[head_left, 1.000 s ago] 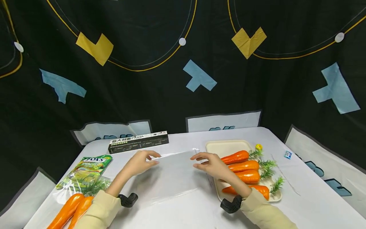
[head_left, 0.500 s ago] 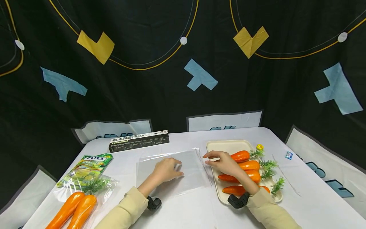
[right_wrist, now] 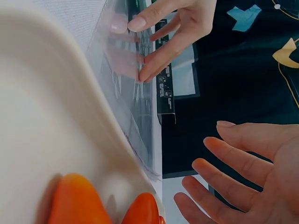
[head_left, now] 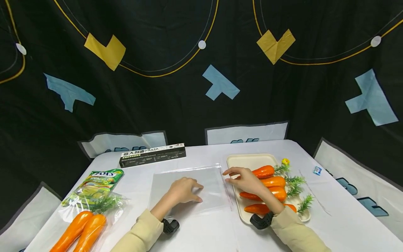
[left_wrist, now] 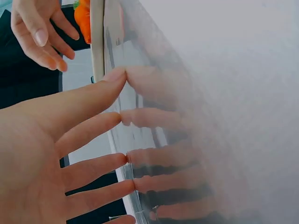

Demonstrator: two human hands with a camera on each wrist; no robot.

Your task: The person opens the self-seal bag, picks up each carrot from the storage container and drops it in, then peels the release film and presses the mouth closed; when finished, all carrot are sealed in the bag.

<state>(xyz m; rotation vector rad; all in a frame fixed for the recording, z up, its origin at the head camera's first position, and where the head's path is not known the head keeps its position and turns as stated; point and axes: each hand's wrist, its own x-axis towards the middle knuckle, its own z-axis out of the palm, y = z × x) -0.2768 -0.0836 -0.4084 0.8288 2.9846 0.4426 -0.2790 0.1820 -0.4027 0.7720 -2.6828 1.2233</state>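
A clear plastic bag [head_left: 214,196] lies flat in the middle of the white table. My left hand [head_left: 185,190] is over it, and in the left wrist view the spread fingertips touch the shiny film, which mirrors them. My right hand [head_left: 244,179] hovers near the bag's right edge and the tray's left rim, fingers apart with nothing between them. A cream tray [head_left: 239,160] on the right carries several orange carrots [head_left: 273,182] with green tops. In the right wrist view, carrot tips [right_wrist: 77,200] and the tray wall [right_wrist: 70,51] lie below my right hand [right_wrist: 247,172].
At left, two carrots [head_left: 89,231] in a clear bag lie by a green FOX'S packet [head_left: 102,183]. A black pasta box [head_left: 152,155] stands at the back. A small blue-white wrapper [head_left: 317,170] and a yellow flower-like piece [head_left: 285,161] lie beyond the tray.
My left hand has moved right and nearer, from the bag's far left edge to over its middle. The right hand has shifted slightly right, away from the bag's edge.
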